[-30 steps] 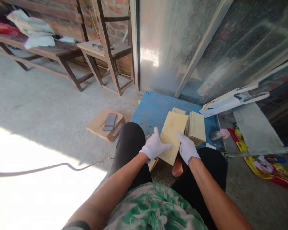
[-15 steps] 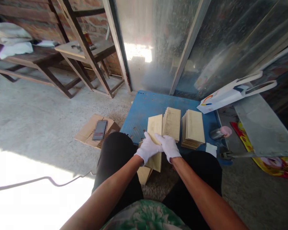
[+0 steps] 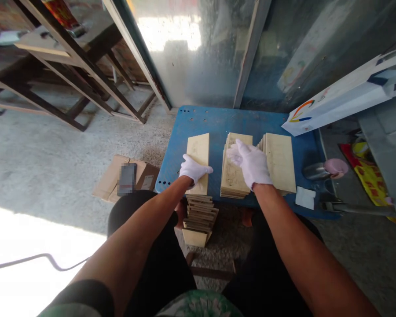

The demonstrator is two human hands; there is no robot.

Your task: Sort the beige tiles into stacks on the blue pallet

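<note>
My left hand (image 3: 194, 171), in a white glove, lies across a pale, flat wooden board (image 3: 199, 147) on the left of the blue table (image 3: 214, 127). Its thumb stretches past the board's right edge and its fingers are spread. My right hand (image 3: 251, 162), gloved too, is over the middle stack of boards (image 3: 236, 181). Nothing shows in it, and its fingers point left, loosely extended. To its right stands another stack of similar boards (image 3: 280, 163). Below the table's front edge, between my legs, sits a leaning pile of boards (image 3: 200, 215).
A cup with a pink lid (image 3: 336, 168), a white paper piece (image 3: 305, 197) and a white paper bag (image 3: 336, 101) are at the right. A cardboard box (image 3: 108, 180) with a blurred dark object is on the floor at left. Behind the table rises a glazed panel (image 3: 191, 79).
My hands have parted. The board that both hands touched now lies farther left on the table under my left hand. My right hand moved right, over the middle stack. The view shifted closer.
</note>
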